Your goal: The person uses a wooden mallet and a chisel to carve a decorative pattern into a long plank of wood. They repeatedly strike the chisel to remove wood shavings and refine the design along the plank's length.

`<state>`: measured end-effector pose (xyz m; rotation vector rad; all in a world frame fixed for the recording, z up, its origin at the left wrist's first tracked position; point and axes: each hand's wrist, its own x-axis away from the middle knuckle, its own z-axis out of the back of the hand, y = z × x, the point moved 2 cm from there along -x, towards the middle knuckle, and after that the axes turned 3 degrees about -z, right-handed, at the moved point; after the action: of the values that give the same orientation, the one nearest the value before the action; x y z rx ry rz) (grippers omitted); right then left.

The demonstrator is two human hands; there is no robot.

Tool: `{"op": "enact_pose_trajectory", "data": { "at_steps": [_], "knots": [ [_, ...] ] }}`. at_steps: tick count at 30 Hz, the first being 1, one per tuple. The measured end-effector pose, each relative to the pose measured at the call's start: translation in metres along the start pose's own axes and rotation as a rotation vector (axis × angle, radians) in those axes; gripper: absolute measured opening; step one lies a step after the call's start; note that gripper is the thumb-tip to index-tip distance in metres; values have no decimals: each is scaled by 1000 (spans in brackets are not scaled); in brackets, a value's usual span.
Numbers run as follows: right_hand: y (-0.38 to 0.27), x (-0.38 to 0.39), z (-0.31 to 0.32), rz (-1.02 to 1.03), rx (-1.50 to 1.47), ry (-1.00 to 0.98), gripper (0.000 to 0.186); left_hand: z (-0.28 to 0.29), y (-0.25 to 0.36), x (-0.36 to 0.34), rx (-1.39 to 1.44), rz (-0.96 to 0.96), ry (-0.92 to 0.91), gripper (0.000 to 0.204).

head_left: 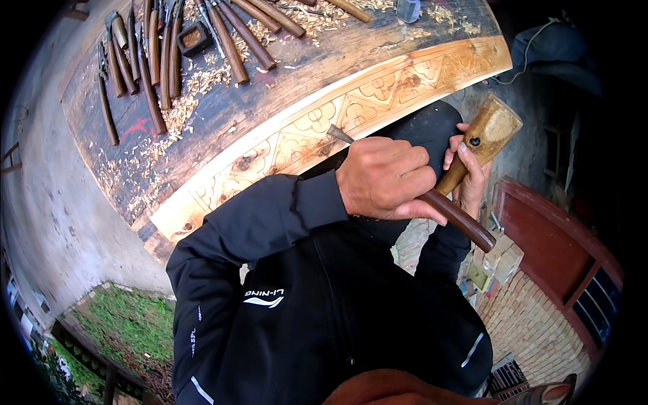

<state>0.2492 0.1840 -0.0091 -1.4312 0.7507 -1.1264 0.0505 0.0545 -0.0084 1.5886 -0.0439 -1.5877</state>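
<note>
Black jacket nearest. Left fingers grip my chisel, right fingers my mallet. Judged: between carving strokes; next calls for setting chisel to patterned board.

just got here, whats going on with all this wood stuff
Someone's left hand grips a chisel, its blade over a patterned board; whether it touches is unclear. The right hand holds a mallet by its handle. The board lies along the edge of a bench, with shavings and more tools beyond.
</note>
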Motion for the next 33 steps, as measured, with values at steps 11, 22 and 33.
{"op": "enact_pose_trajectory", "data": {
  "at_steps": [11,22,33],
  "knots": [
    [0,0,-1,5,2,6,53,1,0,-1,-9,6,16,57],
    [-2,1,-4,12,-14,3,53,0,0,-2,-32,19,22,56],
    [-1,1,-3,17,-9,3,54,1,-2,-1,-5,32,25,55]
  ]
}}
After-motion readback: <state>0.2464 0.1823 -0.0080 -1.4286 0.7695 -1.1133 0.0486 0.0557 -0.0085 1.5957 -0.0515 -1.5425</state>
